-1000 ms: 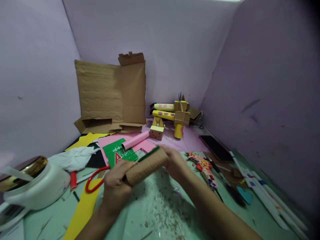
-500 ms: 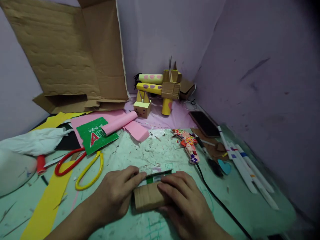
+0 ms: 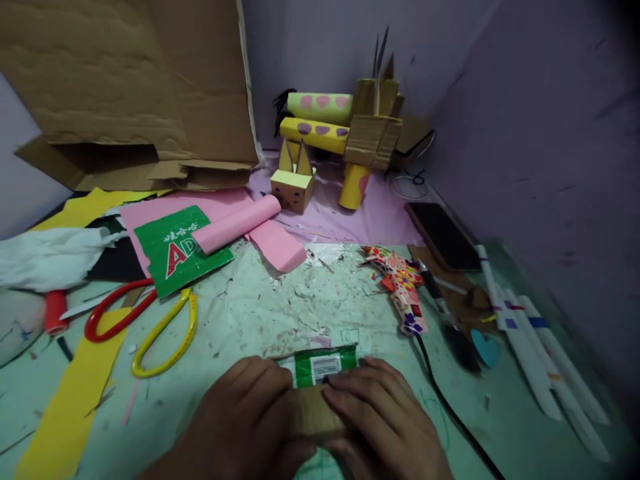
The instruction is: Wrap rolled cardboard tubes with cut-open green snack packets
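At the near edge of the table, both my hands are wrapped around a folded piece of cardboard (image 3: 316, 410). My left hand (image 3: 245, 413) grips its left end, and my right hand (image 3: 385, 413) grips the right end with fingers laid over the top. Plain brown shows on the side facing me. Behind that, a raised flap shows green and white print with a barcode. My thumbs are low on the near side, partly hidden. Beyond my right hand lies a flower-patterned glue gun (image 3: 400, 290) with a black cord.
Red-and-yellow-handled scissors (image 3: 165, 333), a green printed card (image 3: 175, 247) and a pink paper roll (image 3: 237, 223) lie left. White markers (image 3: 545, 360), a phone (image 3: 443, 237) and a blue heart (image 3: 485, 348) are right. Cardboard animal figures (image 3: 373, 140) and a large carton (image 3: 200, 87) stand behind.
The view has tilted down and come closer. My left hand has shifted over more of the cardboard's left end. The printed flap now shows more of its green face and barcode.
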`<state>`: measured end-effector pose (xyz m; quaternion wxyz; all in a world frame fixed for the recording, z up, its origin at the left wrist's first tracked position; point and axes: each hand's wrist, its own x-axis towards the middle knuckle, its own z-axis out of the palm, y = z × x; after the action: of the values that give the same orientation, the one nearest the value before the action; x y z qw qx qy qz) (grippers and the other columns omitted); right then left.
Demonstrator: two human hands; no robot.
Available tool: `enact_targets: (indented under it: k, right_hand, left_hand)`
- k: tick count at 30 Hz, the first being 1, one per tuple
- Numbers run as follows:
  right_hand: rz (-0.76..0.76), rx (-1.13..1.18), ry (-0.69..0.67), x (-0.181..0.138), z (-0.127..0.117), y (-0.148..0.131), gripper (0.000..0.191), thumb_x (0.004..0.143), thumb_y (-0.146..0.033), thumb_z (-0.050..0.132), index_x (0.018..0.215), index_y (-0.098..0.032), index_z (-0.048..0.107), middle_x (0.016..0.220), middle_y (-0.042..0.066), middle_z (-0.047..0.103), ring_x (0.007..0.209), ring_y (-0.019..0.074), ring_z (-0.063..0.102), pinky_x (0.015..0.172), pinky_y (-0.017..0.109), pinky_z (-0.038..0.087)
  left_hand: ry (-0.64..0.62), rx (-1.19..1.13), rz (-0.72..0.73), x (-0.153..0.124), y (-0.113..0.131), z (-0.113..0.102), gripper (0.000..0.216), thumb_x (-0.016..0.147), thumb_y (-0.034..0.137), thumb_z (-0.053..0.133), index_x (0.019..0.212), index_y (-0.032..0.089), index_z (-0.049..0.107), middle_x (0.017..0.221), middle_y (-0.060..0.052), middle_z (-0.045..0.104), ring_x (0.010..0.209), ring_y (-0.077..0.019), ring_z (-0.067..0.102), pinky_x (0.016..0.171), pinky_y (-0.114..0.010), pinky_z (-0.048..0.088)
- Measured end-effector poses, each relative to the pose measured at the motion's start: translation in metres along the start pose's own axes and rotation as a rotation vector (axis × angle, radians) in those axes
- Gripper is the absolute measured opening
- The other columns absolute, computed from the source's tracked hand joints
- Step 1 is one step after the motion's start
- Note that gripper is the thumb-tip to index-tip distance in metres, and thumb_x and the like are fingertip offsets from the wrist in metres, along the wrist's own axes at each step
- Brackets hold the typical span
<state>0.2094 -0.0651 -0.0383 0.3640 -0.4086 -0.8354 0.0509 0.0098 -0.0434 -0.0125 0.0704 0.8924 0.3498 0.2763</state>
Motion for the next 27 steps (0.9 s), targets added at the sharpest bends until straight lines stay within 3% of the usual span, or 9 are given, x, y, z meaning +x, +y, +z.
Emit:
enact_targets:
  k: [2, 6, 14, 19, 25, 27]
  right_hand:
    - [0.047, 0.035, -0.012, 0.001, -0.002, 0.002, 0.031, 0.086, -0.04, 0.052, 0.099, -0.013, 0.061, 0.089, 0.009, 0.07, 0.083, 0.0206, 0.064, 0.078, 0.036, 0.053]
    - [0.139, 0.054, -0.057, 0.004, -0.005, 0.005, 0.037, 0.087, -0.044, 0.05, 0.105, -0.013, 0.057, 0.096, 0.011, 0.068, 0.089, 0.0191, 0.063, 0.073, 0.029, 0.056]
    - [0.177, 0.039, -0.083, 0.016, -0.006, 0.014, 0.035, 0.083, -0.049, 0.054, 0.095, -0.017, 0.058, 0.076, 0.006, 0.065, 0.071, 0.0181, 0.063, 0.059, 0.028, 0.056]
    - [0.258, 0.082, -0.141, 0.012, -0.008, 0.017, 0.039, 0.078, -0.051, 0.06, 0.101, -0.019, 0.053, 0.087, 0.006, 0.067, 0.079, 0.0184, 0.065, 0.065, 0.026, 0.057]
    - [0.405, 0.056, -0.174, 0.002, -0.008, 0.021, 0.049, 0.072, -0.052, 0.065, 0.108, -0.023, 0.051, 0.09, 0.005, 0.068, 0.077, 0.0196, 0.068, 0.061, 0.025, 0.058]
    - [0.465, 0.052, -0.168, 0.002, -0.006, 0.022, 0.052, 0.071, -0.052, 0.066, 0.111, -0.022, 0.049, 0.092, 0.006, 0.067, 0.076, 0.0199, 0.068, 0.059, 0.024, 0.058]
  left_hand:
    - [-0.043, -0.007, -0.052, -0.001, -0.003, -0.002, 0.023, 0.091, 0.028, 0.039, 0.085, 0.017, 0.058, 0.078, -0.004, 0.065, 0.07, -0.0173, 0.061, 0.065, -0.029, 0.052]
    - [0.021, -0.062, -0.108, 0.001, -0.009, -0.002, 0.024, 0.092, 0.032, 0.037, 0.091, 0.016, 0.055, 0.084, -0.007, 0.064, 0.074, -0.0171, 0.061, 0.062, -0.026, 0.052]
    - [-0.013, -0.138, -0.23, -0.005, -0.016, 0.011, 0.012, 0.086, 0.02, 0.044, 0.082, 0.019, 0.056, 0.07, -0.003, 0.057, 0.06, -0.0172, 0.054, 0.048, -0.028, 0.047]
    - [0.002, -0.093, -0.271, -0.01, -0.018, 0.013, 0.01, 0.085, 0.026, 0.046, 0.083, 0.02, 0.053, 0.07, -0.003, 0.056, 0.058, -0.017, 0.054, 0.046, -0.027, 0.046]
    - [0.001, 0.099, -0.516, -0.008, -0.014, 0.012, 0.036, 0.089, 0.05, 0.035, 0.103, 0.02, 0.05, 0.099, -0.01, 0.058, 0.078, -0.0186, 0.064, 0.057, -0.027, 0.055]
    - [-0.017, 0.117, -0.503, -0.006, -0.016, 0.012, 0.039, 0.09, 0.049, 0.033, 0.11, 0.019, 0.049, 0.104, -0.01, 0.059, 0.081, -0.019, 0.066, 0.059, -0.026, 0.057]
